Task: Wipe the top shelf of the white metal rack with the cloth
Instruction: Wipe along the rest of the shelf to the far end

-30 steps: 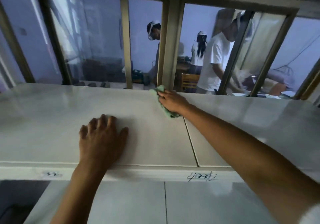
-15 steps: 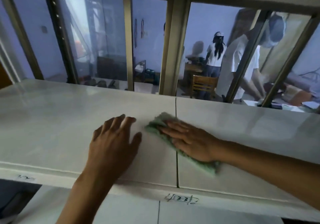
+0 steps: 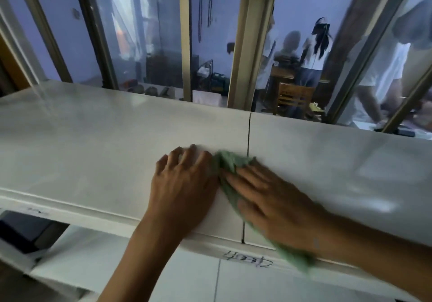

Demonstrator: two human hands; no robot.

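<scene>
Keep the right hand (image 3: 275,199) flat, fingers extended, pressing the green cloth (image 3: 230,161) onto the top shelf (image 3: 93,138); overlap strokes across the seam (image 3: 249,133) beyond the fingertips. Left hand (image 3: 184,185), just beside, rests flat, bracing. Count: one cloth, two hands, two shelf panels.

On the top shelf (image 3: 93,142), the left hand (image 3: 184,185) lies flat just left of the cloth (image 3: 230,164), which sits under the right hand (image 3: 278,203) across the seam (image 3: 249,135), windows (image 3: 149,33) behind.
</scene>
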